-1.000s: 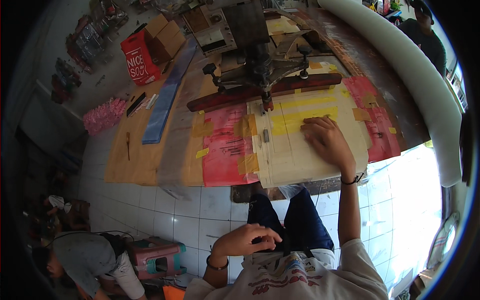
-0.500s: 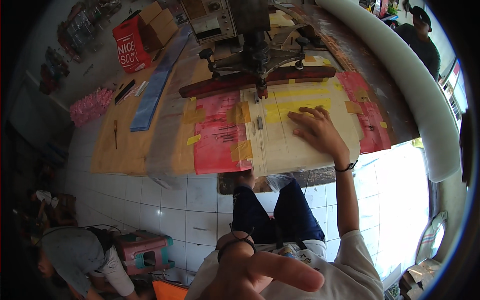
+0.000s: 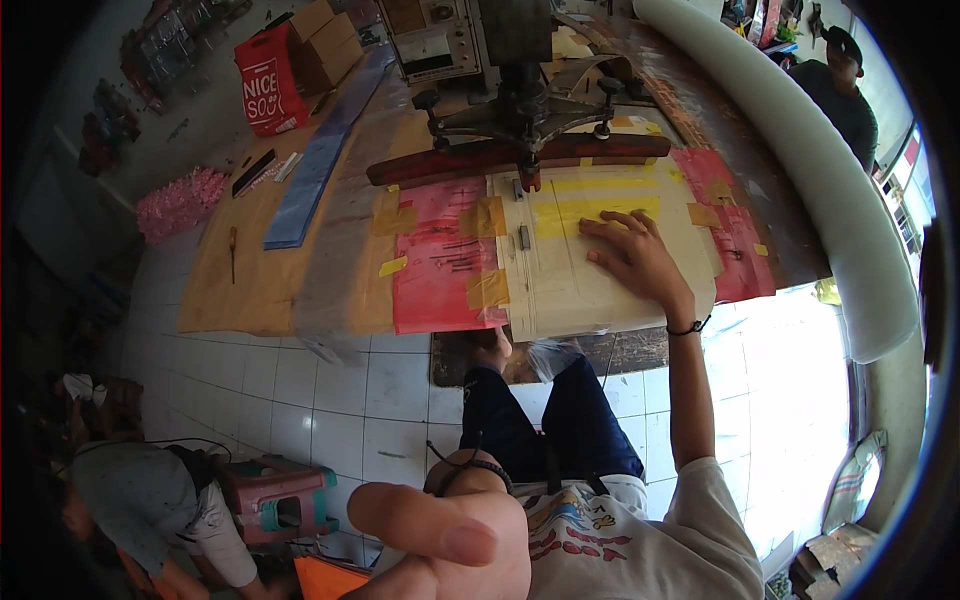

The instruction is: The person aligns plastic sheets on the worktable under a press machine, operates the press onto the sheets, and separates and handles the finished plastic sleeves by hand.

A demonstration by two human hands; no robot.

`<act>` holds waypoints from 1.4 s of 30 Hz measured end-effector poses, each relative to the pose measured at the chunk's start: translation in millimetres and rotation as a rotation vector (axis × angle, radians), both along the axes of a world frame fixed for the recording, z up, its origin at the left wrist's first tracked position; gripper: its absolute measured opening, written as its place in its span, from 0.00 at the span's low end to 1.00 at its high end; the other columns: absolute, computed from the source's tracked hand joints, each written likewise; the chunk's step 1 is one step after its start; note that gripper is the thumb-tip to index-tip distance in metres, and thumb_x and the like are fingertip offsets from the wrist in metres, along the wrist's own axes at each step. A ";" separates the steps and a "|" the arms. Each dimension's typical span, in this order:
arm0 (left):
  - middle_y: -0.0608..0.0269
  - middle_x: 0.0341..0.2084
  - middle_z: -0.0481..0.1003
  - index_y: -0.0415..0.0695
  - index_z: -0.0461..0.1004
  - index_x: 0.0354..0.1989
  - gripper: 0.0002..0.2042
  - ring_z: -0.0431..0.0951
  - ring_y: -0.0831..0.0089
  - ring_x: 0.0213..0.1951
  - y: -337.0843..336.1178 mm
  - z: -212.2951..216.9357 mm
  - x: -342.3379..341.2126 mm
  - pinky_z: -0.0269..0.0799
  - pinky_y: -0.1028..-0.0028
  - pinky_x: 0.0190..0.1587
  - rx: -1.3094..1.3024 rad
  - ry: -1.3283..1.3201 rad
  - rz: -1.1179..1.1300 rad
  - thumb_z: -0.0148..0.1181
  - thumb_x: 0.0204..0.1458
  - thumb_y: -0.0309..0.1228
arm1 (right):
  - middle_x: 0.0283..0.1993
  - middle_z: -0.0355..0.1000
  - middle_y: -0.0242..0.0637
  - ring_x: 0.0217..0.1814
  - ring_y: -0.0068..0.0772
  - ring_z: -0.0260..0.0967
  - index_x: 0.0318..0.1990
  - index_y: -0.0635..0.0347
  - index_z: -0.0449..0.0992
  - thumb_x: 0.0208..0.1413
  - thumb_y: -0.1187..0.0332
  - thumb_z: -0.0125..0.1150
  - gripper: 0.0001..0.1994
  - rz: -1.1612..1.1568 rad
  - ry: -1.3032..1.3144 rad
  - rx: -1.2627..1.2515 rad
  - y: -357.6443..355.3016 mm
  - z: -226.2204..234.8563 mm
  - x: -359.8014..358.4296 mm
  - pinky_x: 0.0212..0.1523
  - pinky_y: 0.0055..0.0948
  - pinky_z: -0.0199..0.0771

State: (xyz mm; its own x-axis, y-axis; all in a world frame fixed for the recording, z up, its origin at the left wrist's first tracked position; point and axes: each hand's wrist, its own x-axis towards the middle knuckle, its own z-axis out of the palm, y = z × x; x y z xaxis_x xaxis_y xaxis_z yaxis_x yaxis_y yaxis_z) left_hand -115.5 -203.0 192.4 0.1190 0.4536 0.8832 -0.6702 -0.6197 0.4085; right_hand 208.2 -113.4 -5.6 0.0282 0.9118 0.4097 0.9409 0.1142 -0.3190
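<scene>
Trainee: Working left to right, what differs from half a second earlier?
Instructor: The left hand [image 3: 450,550] has shifted left. It is raised close to the camera; whether its fingers are open or curled cannot be told. The right hand [image 3: 640,262] keeps its place, open, fingers spread on the beige sheet [image 3: 585,295], fingertips at the yellow patch [image 3: 570,216].

Trainee: State the edges and open room.
Instructor: Far left, the counter [image 3: 275,290] shows bare wood around a thin brown tool [image 3: 233,255]. Next come a blue strip [image 3: 313,180], a clear plastic strip [image 3: 335,270] and a red sheet [image 3: 445,290]. The beige sheet reaches the counter's front edge. Its surface between the small grey block [image 3: 524,237] and the right hand is open. A white roll [image 3: 835,180] bounds the right side.

Trainee: And orientation?
Instructor: The beige sheet lies flat. Its drawn lines run front to back, toward the dark red bar [image 3: 600,148], whose long axis runs left to right. The sheet's long axis cannot be told; the bar hides part of it.
</scene>
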 end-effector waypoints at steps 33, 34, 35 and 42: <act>0.58 0.57 0.72 0.67 0.61 0.68 0.19 0.69 0.66 0.62 -3.0 -22.0 30.9 0.56 0.56 0.51 -0.260 -0.228 -0.394 0.45 0.71 0.43 | 0.65 0.76 0.33 0.74 0.40 0.64 0.63 0.45 0.79 0.65 0.55 0.64 0.21 0.017 -0.015 -0.030 1.2 4.6 -1.3 0.77 0.50 0.51; 0.57 0.57 0.72 0.66 0.61 0.69 0.19 0.69 0.65 0.62 -1.9 -23.0 30.4 0.57 0.56 0.51 -0.271 -0.234 -0.412 0.45 0.71 0.43 | 0.65 0.76 0.33 0.74 0.40 0.64 0.63 0.45 0.79 0.65 0.55 0.64 0.21 0.018 -0.015 -0.030 1.5 4.5 -2.0 0.77 0.50 0.51; 0.56 0.57 0.71 0.66 0.60 0.69 0.19 0.69 0.64 0.62 -0.9 -24.0 30.6 0.57 0.56 0.51 -0.272 -0.236 -0.417 0.46 0.71 0.43 | 0.66 0.76 0.34 0.74 0.40 0.64 0.63 0.45 0.79 0.65 0.55 0.64 0.21 0.019 -0.016 -0.030 1.6 4.1 -2.5 0.78 0.50 0.51; 0.48 0.60 0.70 0.62 0.57 0.72 0.22 0.70 0.59 0.63 10.0 -34.0 35.8 0.59 0.58 0.52 -0.296 -0.283 -0.486 0.46 0.71 0.41 | 0.65 0.76 0.36 0.74 0.40 0.64 0.63 0.45 0.79 0.65 0.55 0.64 0.21 0.010 -0.026 -0.031 0.3 3.7 -0.6 0.77 0.49 0.51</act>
State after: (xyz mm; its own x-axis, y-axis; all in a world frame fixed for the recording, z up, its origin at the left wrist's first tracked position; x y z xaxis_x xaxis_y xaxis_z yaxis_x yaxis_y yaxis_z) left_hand -79.7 -193.0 158.4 0.1525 0.6362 0.7563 -0.9538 -0.1057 0.2813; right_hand 207.6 -113.2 -1.9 0.0083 0.9242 0.3819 0.9478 0.1144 -0.2976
